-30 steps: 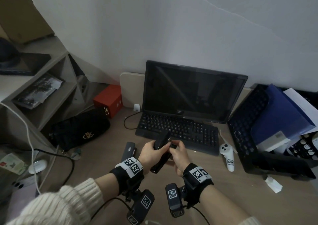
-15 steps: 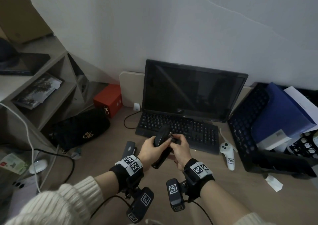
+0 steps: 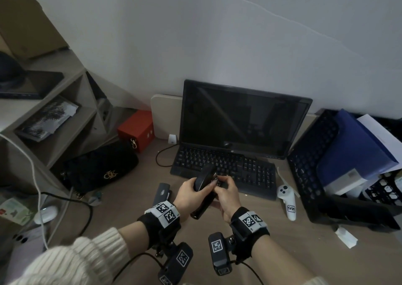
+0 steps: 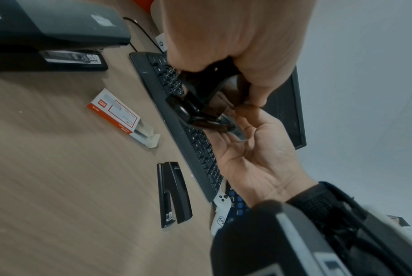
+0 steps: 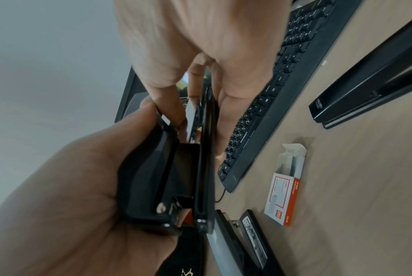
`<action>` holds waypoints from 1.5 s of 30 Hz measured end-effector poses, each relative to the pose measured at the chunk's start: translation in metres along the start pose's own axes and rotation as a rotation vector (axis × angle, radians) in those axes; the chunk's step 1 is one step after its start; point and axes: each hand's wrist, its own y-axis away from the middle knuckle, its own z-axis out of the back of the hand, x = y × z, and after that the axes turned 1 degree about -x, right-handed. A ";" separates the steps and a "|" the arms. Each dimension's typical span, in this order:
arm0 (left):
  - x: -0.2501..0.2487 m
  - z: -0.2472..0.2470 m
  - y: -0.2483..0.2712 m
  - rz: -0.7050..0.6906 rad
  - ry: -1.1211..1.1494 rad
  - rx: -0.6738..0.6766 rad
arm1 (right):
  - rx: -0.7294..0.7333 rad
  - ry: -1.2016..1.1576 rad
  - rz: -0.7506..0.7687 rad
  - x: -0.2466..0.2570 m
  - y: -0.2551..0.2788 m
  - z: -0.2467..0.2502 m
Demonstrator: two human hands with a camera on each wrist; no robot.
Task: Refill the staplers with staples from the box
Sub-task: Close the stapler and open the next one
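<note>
Above desk (image 3: 304, 252), left hand (image 3: 191, 194) grips stapler (image 3: 203, 194); right hand (image 3: 228, 195) pinches it.

We wear a cream ribbed knit sleeve (image 3: 71, 260) on our left arm, pushed back from the wrist; only a sliver of the same knit shows at our right arm's lower edge. Behind each of our hands sits a black fabric wrist strap: the left strap (image 3: 159, 221) and the right strap (image 3: 250, 226) both carry white tags printed with black square-pattern markers. Under each strap hangs a black camera block, the left camera (image 3: 177, 263) and the right camera (image 3: 218, 253), each bearing another marker tag. Thin black cables (image 3: 130, 265) trail from them.
</note>
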 end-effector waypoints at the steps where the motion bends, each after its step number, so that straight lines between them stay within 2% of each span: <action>1: -0.001 0.000 0.001 -0.006 -0.002 0.002 | -0.002 -0.011 -0.008 -0.001 0.000 0.000; 18: -0.016 0.000 0.002 -0.041 0.001 -0.005 | 0.024 -0.054 0.005 0.009 0.002 0.002; 26: -0.010 0.009 -0.002 0.012 -0.047 0.052 | 0.090 -0.016 -0.050 0.010 0.002 0.003; 45: -0.008 0.006 -0.006 0.030 -0.117 0.004 | 0.081 -0.019 -0.101 0.004 -0.001 0.001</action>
